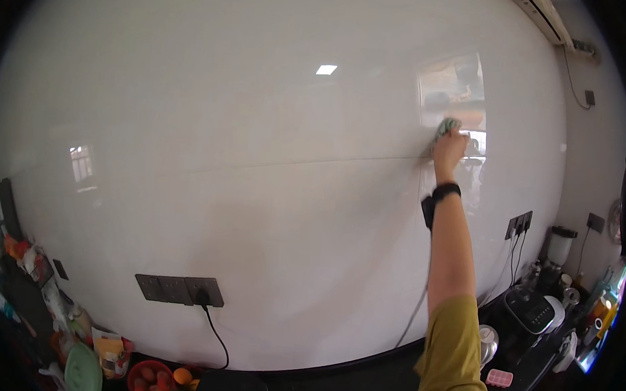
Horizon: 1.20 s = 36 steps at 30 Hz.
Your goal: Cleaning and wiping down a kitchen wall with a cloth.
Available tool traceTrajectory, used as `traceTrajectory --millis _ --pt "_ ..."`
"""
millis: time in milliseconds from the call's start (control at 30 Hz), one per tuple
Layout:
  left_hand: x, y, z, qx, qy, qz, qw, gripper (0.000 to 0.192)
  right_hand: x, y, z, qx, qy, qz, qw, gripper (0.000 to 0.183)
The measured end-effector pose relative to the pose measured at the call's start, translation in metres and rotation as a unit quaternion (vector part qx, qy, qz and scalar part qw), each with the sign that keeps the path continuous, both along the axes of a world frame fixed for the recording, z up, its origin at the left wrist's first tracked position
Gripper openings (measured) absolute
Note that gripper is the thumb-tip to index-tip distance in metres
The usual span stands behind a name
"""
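Note:
My right hand [450,149] is raised against a glossy white wall panel [306,115], its fingers closed on a crumpled grey-green cloth [447,126]. The cloth meets the wall just above a horizontal seam, over a bright window-like reflection. Around my right wrist is a black band [446,191]. A small black box [427,212] shows beside it, and I cannot tell whether it hangs from the band or sits on the wall. My left hand is out of view.
Below the wall runs a black countertop [324,379] with a red bowl of fruit [150,381], a green lid [82,372], a black cooker [529,310], a pink tray [499,378] and a blender [561,245]. Socket plates [167,289] with a plugged-in cord [218,336] sit lower left; more sockets [518,225] are at right.

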<state>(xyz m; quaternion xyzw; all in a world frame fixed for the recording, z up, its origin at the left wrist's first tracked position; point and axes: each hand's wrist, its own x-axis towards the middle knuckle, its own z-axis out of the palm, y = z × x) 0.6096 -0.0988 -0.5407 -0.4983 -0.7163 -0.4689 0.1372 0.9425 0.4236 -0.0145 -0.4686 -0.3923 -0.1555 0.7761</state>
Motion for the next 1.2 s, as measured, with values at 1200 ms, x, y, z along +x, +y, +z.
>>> traceTrajectory --millis 1200 --pt "0.021 0.004 0.013 -0.097 -0.056 0.181 0.977 0.003 -0.254 -0.097 0.148 0.243 -0.264 0.025 0.933 0.026"
